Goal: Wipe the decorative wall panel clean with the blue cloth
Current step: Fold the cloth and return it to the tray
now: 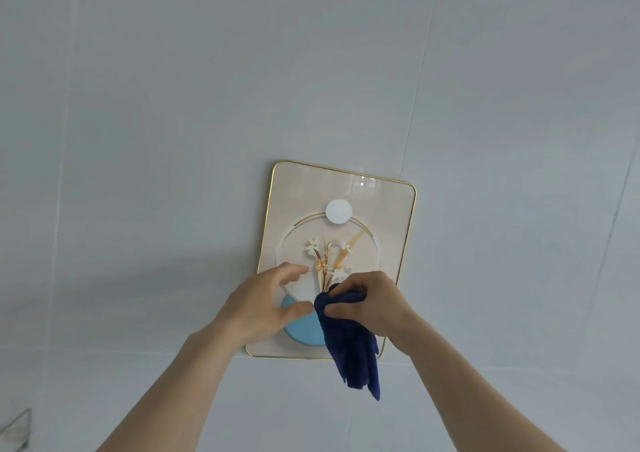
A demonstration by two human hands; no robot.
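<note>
Hanging on the pale tiled wall, the decorative wall panel stands tall and a little tilted, gold-rimmed, its long axis running up and away from both hands. The right hand is closed around a bunched top of the blue cloth, whose loose tail dangles past the panel's lower edge. Held this way, the cloth sits in front of the lower middle, just right of the light blue disc; whether it presses the surface I cannot tell. The left hand holds nothing, fingers spread loosely, thumb nearly touching the cloth. Most of the unwiped-looking face lies above the grip, so the stroke likely goes upward, right hand leading
</note>
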